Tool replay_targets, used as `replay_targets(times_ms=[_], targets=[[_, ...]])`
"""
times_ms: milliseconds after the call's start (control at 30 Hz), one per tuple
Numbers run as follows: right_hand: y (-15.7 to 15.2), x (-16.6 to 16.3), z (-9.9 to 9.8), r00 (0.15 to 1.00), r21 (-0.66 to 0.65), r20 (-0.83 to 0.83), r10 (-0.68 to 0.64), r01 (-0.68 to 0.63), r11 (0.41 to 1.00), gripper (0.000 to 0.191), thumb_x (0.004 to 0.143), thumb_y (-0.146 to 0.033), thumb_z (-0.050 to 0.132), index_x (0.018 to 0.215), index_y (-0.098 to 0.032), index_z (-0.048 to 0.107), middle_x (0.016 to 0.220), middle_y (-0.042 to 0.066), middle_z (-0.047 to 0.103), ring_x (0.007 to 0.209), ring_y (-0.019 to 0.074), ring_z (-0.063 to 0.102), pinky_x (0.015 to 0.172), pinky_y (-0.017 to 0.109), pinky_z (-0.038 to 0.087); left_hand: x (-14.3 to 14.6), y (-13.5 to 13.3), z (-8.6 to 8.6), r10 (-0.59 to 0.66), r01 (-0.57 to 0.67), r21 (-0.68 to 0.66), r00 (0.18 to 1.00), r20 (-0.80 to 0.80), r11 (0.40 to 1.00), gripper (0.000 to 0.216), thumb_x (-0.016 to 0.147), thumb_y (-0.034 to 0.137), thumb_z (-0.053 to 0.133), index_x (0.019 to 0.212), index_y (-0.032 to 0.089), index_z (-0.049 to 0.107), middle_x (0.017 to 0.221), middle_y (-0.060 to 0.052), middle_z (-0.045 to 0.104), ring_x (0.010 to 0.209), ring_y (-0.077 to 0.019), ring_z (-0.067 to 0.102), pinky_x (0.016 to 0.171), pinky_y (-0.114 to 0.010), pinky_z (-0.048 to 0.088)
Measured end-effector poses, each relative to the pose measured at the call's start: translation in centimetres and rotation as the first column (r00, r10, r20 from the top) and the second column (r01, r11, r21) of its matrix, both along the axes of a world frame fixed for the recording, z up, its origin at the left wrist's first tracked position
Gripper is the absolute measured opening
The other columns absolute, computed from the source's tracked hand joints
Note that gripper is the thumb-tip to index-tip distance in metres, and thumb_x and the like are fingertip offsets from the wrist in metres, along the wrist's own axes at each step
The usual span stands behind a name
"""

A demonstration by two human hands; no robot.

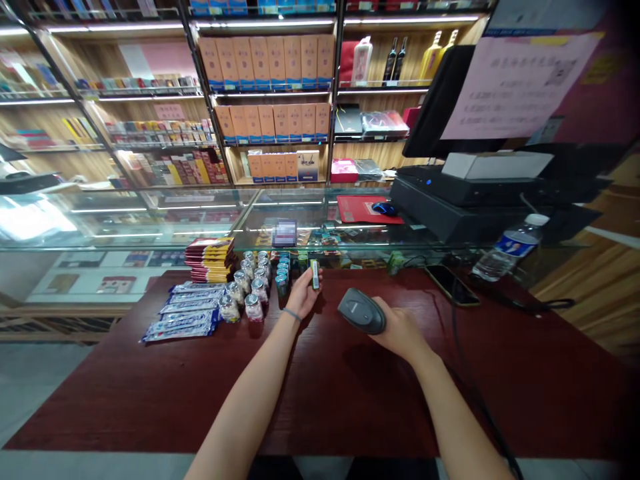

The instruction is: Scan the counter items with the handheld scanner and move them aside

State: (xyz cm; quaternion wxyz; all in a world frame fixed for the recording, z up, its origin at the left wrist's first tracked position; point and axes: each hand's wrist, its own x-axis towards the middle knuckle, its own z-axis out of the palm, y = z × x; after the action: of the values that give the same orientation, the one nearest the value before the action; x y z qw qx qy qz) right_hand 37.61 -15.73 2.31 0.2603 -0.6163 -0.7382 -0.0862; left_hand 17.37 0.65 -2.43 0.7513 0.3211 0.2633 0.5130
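Observation:
My left hand (303, 292) is closed round a small green packet (315, 274), held upright above the dark red counter (320, 387). My right hand (397, 330) grips a dark grey barcode scanner (361, 310), its head turned toward the packet and a short gap away from it. Just left of my left hand stand several small round jars (250, 283) and small teal tins (283, 272). A cable (457, 333) runs over the counter to the right of my right hand.
Blue-and-white wrapped bars (187, 312) and a stack of red-and-yellow packs (211, 259) lie at the left. A phone (453, 285), a water bottle (507, 255) and a till with a screen (480, 193) are at the right. Behind runs a glass case (200, 220) and stocked shelves (270, 100).

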Motion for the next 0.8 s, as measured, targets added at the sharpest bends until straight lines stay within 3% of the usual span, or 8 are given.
replay_targets(times_ms=[167, 267, 500, 633, 800], targets=[[0.2, 1.7, -0.7, 0.993, 0.101, -0.043, -0.108, 0.112, 0.989, 0.035, 0.072, -0.032, 0.064, 0.106, -0.024, 0.059, 0.064, 0.000, 0.071, 0.059, 0.0248, 0.070, 0.054, 0.028, 0.043, 0.3, -0.4, 0.0, 0.022, -0.019, 0.081, 0.999, -0.025, 0.997, 0.044, 0.074, 0.039, 0.083, 0.110, 0.019, 0.068, 0.119, -0.010, 0.071, 0.103, -0.0191, 0.068, 0.090, -0.032, 0.053], [0.1, 3.1, -0.7, 0.973, 0.202, -0.088, -0.215, 0.229, 0.952, 0.033, 0.074, -0.039, 0.065, 0.102, -0.022, 0.059, 0.064, 0.003, 0.070, 0.057, 0.0252, 0.069, 0.054, 0.029, 0.044, 0.8, -0.5, -0.3, 0.047, -0.033, 0.116, 0.992, -0.117, 0.993, 0.049, 0.068, 0.039, 0.086, 0.109, 0.019, 0.066, 0.112, -0.009, 0.072, 0.100, -0.0190, 0.069, 0.091, -0.034, 0.053], [-0.6, 6.1, -0.2, 0.824, 0.381, -0.301, -0.480, 0.566, 0.731, 0.036, 0.077, -0.052, 0.065, 0.095, -0.020, 0.061, 0.068, 0.008, 0.070, 0.057, 0.0254, 0.066, 0.052, 0.031, 0.045, 2.6, -1.3, -0.2, 0.087, -0.025, 0.228, 0.960, -0.265, 0.973, 0.047, 0.065, 0.039, 0.086, 0.100, 0.017, 0.063, 0.100, -0.008, 0.074, 0.092, -0.0200, 0.070, 0.090, -0.038, 0.054], [-1.3, 7.9, -0.2, 0.758, 0.391, -0.422, -0.498, 0.648, 0.654, 0.047, 0.078, -0.050, 0.066, 0.108, -0.015, 0.064, 0.075, 0.013, 0.073, 0.063, 0.0279, 0.069, 0.056, 0.033, 0.050, 5.3, -1.8, 0.2, 0.080, 0.017, 0.313, 0.952, -0.295, 0.950, 0.041, 0.067, 0.037, 0.085, 0.095, 0.018, 0.062, 0.100, -0.009, 0.075, 0.095, -0.0216, 0.071, 0.091, -0.039, 0.054], [-2.0, 9.3, -0.3, 0.678, 0.324, -0.573, -0.461, 0.703, 0.633, 0.047, 0.075, -0.046, 0.070, 0.109, -0.014, 0.064, 0.083, 0.016, 0.074, 0.072, 0.0307, 0.072, 0.063, 0.036, 0.054, 11.0, -2.4, 0.2, 0.019, 0.125, 0.427, 0.948, -0.316, 0.896, 0.031, 0.073, 0.029, 0.080, 0.095, 0.018, 0.063, 0.102, -0.010, 0.075, 0.098, -0.0217, 0.071, 0.097, -0.042, 0.052]])
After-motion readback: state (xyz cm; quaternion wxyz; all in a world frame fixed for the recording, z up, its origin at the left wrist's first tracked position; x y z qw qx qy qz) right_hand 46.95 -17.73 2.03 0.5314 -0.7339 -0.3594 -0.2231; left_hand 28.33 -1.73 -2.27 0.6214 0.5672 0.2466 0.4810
